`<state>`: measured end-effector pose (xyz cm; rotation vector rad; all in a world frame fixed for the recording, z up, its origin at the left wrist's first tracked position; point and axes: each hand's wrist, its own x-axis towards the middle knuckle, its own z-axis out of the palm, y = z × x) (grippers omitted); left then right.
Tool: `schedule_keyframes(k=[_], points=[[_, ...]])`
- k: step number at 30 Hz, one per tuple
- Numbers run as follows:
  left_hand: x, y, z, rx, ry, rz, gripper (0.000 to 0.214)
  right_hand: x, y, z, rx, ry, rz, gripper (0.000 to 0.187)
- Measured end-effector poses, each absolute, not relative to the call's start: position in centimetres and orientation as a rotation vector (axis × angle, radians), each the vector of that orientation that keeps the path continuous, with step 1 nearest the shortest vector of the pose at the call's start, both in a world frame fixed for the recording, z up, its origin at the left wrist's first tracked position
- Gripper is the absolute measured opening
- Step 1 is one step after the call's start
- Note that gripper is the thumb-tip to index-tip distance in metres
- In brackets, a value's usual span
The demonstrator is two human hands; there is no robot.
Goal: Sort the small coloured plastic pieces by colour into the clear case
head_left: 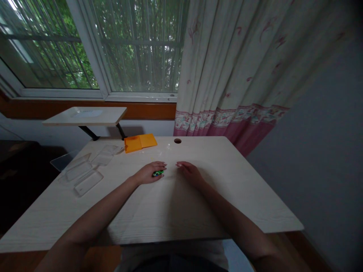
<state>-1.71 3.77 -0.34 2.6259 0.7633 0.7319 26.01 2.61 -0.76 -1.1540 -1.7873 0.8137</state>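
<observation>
Near the middle of the table, my left hand [148, 173] curls its fingers around a small green patterned object [158, 173]. Green with some dark and white spots shows between the thumb and fingers; its exact kind is too small to tell. A short gap to the right, my right hand [190, 173] hovers at or just above the tabletop, its fingertips drawn together toward the left hand. Whatever those fingertips may hold is hidden or too small to make out.
An orange folded piece [141, 142] lies at the table's back. Several clear plastic cases [88, 183] are spread on the left, below a small raised shelf [85, 116]. A round cable hole [177, 141] is near the back edge. Behind are a window and a curtain [227, 75].
</observation>
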Motion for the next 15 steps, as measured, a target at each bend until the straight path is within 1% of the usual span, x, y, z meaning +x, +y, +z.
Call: schedule_keyframes(k=[10, 15], points=[[4.3, 3.4, 0.6, 2.636, 0.595, 0.661, 0.034, 26.4, 2.5, -0.2, -1.12, -1.548, 0.808, 0.047], [4.9, 3.1, 1.2, 2.623, 0.642, 0.675, 0.029, 27.0, 3.0, -0.1, -1.141, -1.451, 0.82, 0.053]])
